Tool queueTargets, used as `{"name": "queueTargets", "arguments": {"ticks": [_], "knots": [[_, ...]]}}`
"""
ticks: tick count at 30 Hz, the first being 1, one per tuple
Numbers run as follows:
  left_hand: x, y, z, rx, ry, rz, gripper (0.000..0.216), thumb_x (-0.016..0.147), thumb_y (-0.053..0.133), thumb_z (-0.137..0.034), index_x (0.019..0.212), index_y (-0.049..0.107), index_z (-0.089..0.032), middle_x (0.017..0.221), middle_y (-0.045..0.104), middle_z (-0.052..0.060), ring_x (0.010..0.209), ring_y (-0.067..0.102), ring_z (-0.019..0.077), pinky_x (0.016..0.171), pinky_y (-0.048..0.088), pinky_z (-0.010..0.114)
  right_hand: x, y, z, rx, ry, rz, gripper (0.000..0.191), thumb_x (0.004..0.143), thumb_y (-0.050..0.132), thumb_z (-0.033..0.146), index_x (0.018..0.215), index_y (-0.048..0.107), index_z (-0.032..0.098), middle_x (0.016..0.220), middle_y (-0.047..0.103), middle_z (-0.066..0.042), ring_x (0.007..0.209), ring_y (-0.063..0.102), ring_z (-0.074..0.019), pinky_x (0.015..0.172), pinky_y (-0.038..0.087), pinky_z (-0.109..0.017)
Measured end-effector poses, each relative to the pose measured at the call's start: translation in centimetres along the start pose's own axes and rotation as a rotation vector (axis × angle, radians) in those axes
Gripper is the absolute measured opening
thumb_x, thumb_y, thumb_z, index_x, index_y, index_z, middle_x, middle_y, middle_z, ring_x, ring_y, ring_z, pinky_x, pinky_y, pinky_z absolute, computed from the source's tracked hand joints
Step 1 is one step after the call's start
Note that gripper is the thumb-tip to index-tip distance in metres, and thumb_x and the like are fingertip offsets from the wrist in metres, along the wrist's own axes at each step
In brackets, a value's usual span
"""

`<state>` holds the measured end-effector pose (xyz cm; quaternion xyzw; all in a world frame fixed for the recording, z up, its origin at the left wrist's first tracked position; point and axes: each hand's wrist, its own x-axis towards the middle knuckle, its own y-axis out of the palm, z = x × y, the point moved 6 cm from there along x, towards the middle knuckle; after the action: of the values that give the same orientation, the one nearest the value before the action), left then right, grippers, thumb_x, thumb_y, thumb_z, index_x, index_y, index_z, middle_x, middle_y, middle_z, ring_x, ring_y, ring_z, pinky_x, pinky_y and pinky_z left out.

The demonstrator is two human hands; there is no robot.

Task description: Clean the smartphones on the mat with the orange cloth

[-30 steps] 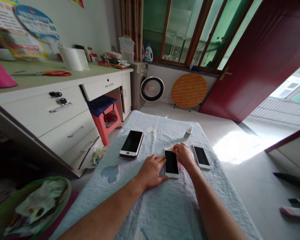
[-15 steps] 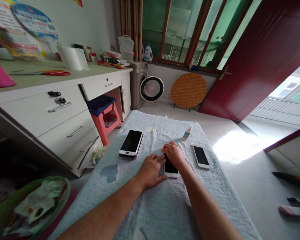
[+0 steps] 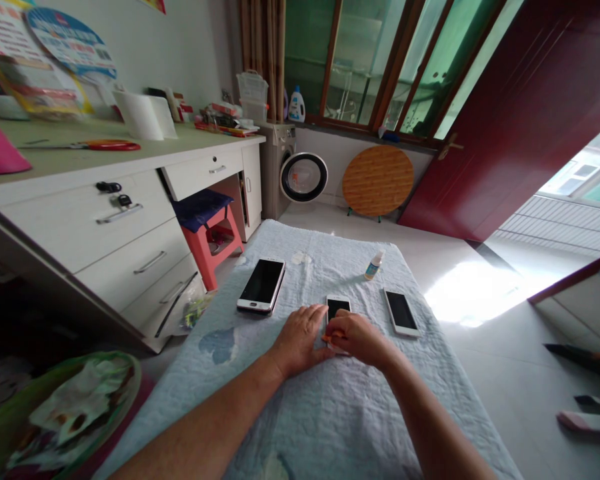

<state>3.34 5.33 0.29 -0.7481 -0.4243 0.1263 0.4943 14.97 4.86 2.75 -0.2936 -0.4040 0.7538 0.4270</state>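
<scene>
Resting flattened left hand [image 3: 300, 339] along left edge of middle white smartphone [image 3: 339, 305]; gripping small orange piece [image 3: 326, 338] over lower half with curled right hand [image 3: 357, 337], nearer. With phone flat on pale-blue quilt [image 3: 310, 420], at 3 o'clock from left hand, long axis roughly 12-to-6.

A home — washing machine [image 3: 274, 167], curtain [image 3: 263, 53]

On the desk [image 3: 195, 143] at left, red-handled scissors [image 3: 114, 145] and a white paper roll [image 3: 140, 119]; beneath it, a red stool [image 3: 203, 257] with a dark blue cushion [image 3: 203, 208]. Beyond, a washing machine [image 3: 273, 170], hatch [image 3: 304, 178] open, and a round wooden tabletop [image 3: 379, 180] upright beside a dark red door [image 3: 490, 120].
</scene>
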Motion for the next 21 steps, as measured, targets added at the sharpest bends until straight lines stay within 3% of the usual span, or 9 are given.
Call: {"name": "queueTargets", "arguments": {"ticks": [6, 14, 21], "knots": [[-0.1, 0.0, -0.3, 0.014, 0.044, 0.027, 0.063, 0.077, 0.063, -0.054, 0.128, 0.05, -0.02, 0.138, 0.049, 0.009, 0.119, 0.047, 0.03, 0.1, 0.037, 0.044, -1.1, 0.2, 0.2, 0.079, -0.029, 0.024, 0.011, 0.076, 0.06, 0.014, 0.08, 0.068, 0.019, 0.079, 0.057, 0.001, 0.07, 0.052, -0.0097, 0.063, 0.034, -0.019], [0.1, -0.4, -0.5, -0.008, 0.031, 0.041, 0.067, 0.074, 0.068, -0.049, 0.132, 0.047, -0.023, 0.137, 0.051, 0.007, 0.115, 0.047, 0.0294, 0.099, 0.037, 0.044, 0.3, -0.6, -2.7, 0.046, 0.15, -0.254, 0.019, 0.084, 0.053, 0.019, 0.09, 0.071, 0.023, 0.084, 0.057, -0.001, 0.077, 0.054, -0.0119, 0.071, 0.037, -0.022], [0.1, -0.5, -0.7, 0.001, 0.022, 0.052, 0.065, 0.072, 0.07, -0.046, 0.129, 0.05, -0.022, 0.138, 0.049, 0.007, 0.116, 0.045, 0.0297, 0.1, 0.036, 0.044, 0.1, -1.6, -5.7, -0.069, 0.341, -0.432, 0.022, 0.089, 0.049, 0.028, 0.092, 0.07, 0.024, 0.086, 0.056, -0.002, 0.075, 0.054, -0.0117, 0.067, 0.036, -0.021]]}}
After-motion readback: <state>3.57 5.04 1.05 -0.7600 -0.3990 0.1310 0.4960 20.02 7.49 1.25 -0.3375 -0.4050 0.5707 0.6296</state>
